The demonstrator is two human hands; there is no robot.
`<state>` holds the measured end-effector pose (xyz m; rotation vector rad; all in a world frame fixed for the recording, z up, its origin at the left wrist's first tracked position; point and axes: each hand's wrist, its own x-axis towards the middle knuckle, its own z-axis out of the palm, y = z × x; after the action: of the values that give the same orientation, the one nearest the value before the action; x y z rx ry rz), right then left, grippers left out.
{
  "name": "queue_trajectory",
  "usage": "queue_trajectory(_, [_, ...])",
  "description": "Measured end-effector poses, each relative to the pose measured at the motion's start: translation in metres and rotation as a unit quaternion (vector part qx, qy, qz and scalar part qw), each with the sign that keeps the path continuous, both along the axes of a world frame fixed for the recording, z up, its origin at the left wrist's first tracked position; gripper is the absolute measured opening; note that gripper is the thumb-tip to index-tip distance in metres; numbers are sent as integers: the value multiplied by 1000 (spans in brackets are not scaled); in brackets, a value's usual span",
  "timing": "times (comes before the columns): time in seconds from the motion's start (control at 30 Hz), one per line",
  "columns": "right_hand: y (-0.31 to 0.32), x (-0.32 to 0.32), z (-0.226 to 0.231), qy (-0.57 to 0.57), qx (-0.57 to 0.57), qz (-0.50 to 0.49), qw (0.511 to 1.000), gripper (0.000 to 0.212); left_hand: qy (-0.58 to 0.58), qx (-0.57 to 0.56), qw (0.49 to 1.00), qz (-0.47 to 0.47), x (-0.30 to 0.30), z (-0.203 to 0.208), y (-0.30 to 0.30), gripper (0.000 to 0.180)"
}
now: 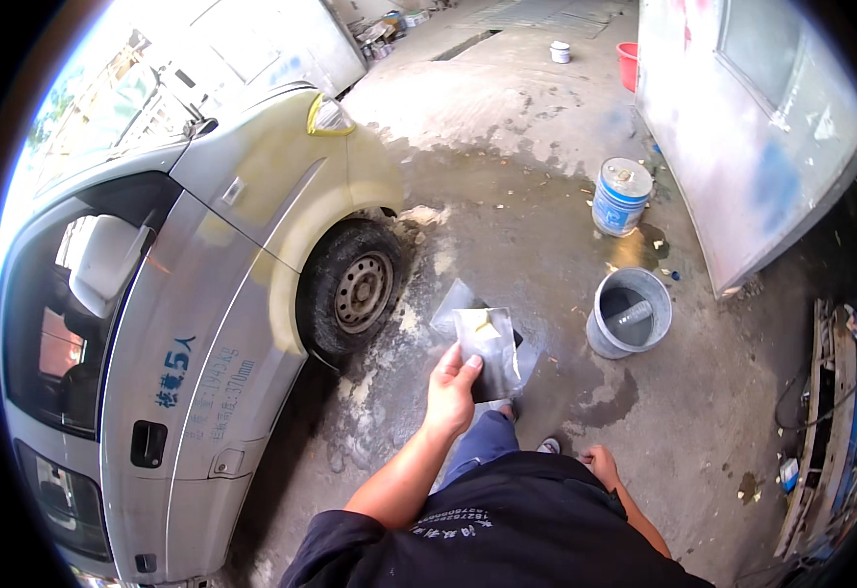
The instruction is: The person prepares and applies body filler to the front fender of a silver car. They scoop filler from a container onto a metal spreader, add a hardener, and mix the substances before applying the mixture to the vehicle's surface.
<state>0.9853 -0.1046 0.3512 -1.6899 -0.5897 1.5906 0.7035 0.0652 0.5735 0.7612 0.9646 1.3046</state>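
My left hand point(453, 392) is closed around the near edge of some thin, flat grey scraper plates point(492, 367), thumb on top. A dab of pale yellow putty point(485, 328) lies on the upper plate, and a clearer sheet juts out behind it. Low beside my body hangs my right hand point(601, 466), fingers curled in and no tool showing from them. To my left stands a silver van point(193, 343); pale yellow patches cover its front fender point(286, 255) around the wheel point(355, 289). Yellow tape edges its headlight point(330, 116).
A grey bucket point(628, 314) of dark water holds a grey object. Beyond it are a blue-and-white pail point(622, 196), a white metal door point(742, 127), a red bucket point(628, 66) and a small white can point(560, 52). A wooden pallet point(820, 431) borders the right. Wet patches mark the concrete floor.
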Motion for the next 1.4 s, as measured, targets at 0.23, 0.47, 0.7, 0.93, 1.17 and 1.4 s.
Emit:
queue_trajectory(0.23, [88,17,3,-47,-61,20,997,39,-23,-42,999,4,-2,-25,91,39])
queue_trajectory(0.47, [202,-20,11,-139,65,106,983,41,-48,-51,997,15,-42,-29,210,38])
queue_trajectory(0.7, [301,-10,34,-106,37,109,988,41,-52,-31,997,37,-72,-19,307,37])
queue_trajectory(0.93, [406,7,70,64,-25,76,995,46,-41,-38,998,37,-46,-35,387,33])
queue_trajectory(1.17, [543,81,19,-22,31,77,996,34,38,-49,995,77,14,-49,495,34])
queue_trajectory(1.4, [739,222,-128,-121,-42,-128,983,26,105,-118,985,68,109,-66,618,36])
